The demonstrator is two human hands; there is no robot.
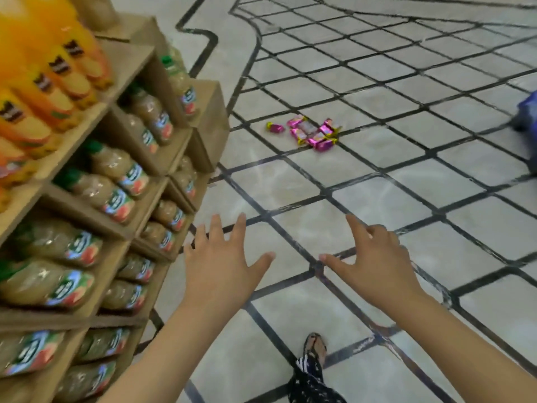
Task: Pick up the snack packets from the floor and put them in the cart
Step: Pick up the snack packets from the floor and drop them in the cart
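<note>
Several pink and gold snack packets (312, 132) lie in a loose heap on the tiled floor ahead, with one packet (275, 128) a little apart to the left. My left hand (220, 263) and my right hand (374, 257) are stretched forward side by side, fingers spread, holding nothing. Both hands are well short of the packets. No cart is clearly visible.
A cardboard shelf unit (139, 158) stocked with juice bottles stands close on my left. A blurred blue object (527, 114) sits at the right edge. My foot in a sandal (315, 347) is on the floor below my hands. Pale tiles with dark lines cover the floor.
</note>
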